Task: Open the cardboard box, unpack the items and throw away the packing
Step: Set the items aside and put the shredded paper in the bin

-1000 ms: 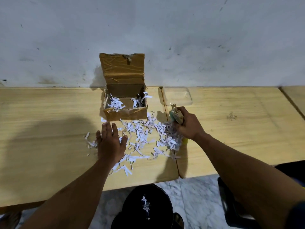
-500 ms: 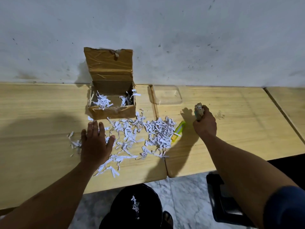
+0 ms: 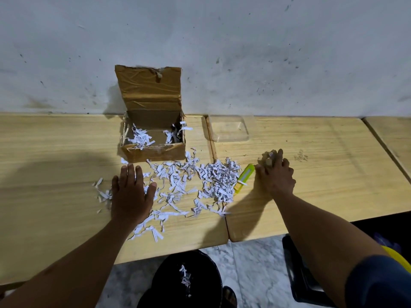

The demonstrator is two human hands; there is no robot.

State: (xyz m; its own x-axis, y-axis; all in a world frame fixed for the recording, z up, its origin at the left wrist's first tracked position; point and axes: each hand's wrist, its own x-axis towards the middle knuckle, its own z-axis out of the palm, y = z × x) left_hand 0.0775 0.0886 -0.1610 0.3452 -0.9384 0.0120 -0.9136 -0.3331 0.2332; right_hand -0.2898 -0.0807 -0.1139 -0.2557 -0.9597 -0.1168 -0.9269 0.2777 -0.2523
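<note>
Box [image 3: 153, 138] open, lid up. Right hand [image 3: 274, 175] closed on a small unpacked item; left hand [image 3: 131, 192] flat, fingers spread, on shredded paper [image 3: 213, 181]. Next, probably: set item down, sweep shreds into near bin [image 3: 189, 283].

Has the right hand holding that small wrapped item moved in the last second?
Yes. The right hand has gone rightward, from over the white shredded paper to the tabletop beyond the yellow utility knife, judged against the brown cardboard box.
</note>
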